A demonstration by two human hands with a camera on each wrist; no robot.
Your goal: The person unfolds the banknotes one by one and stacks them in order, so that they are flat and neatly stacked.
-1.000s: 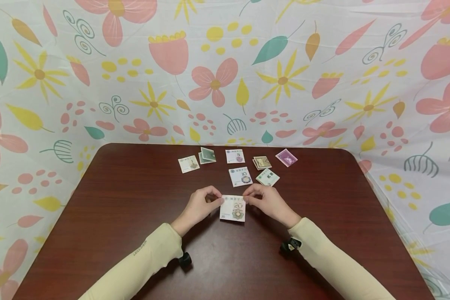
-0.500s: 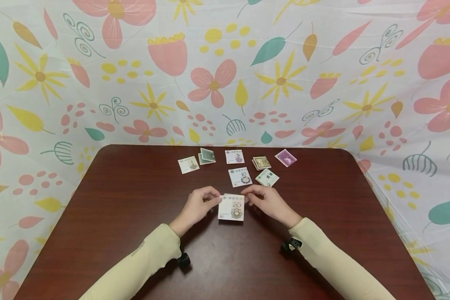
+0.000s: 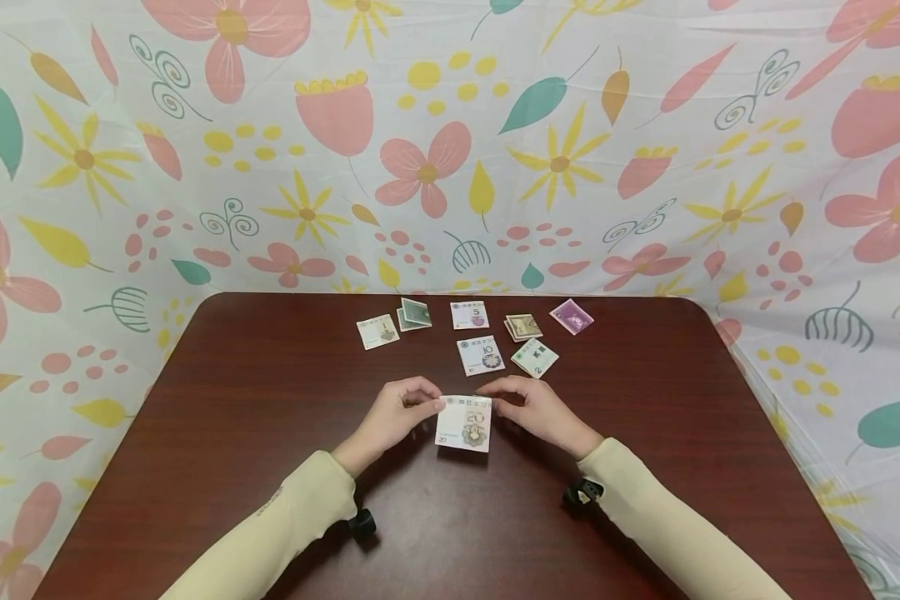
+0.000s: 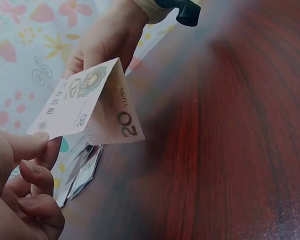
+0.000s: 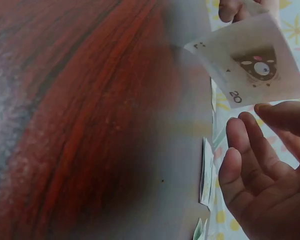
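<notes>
A folded 20-yuan banknote (image 3: 462,423) is held above the table, its printed front facing up. In the left wrist view the banknote (image 4: 75,102) is bent like a tent, with a second flap hanging under the front one. My left hand (image 3: 390,422) pinches its upper left corner between thumb and fingers. At the upper right corner is my right hand (image 3: 538,410), index finger and thumb spread near the edge. The right wrist view has the right hand's (image 5: 270,165) fingertips just beside the banknote (image 5: 255,65), fingers loosely bent; contact is hard to make out.
Other notes lie beyond the hands: a 10 (image 3: 481,356), a 5 (image 3: 469,315), a 1 (image 3: 378,332), a green folded note (image 3: 416,313), a brown one (image 3: 523,327), a purple one (image 3: 572,317) and a 2 (image 3: 536,358). A patterned cloth (image 3: 427,208) hangs behind the table (image 3: 270,400).
My right fingers have loosened from the banknote's right corner and shifted along its edge. The banknote has tilted and moved slightly, while the left hand keeps its pinch. The other notes stay put.
</notes>
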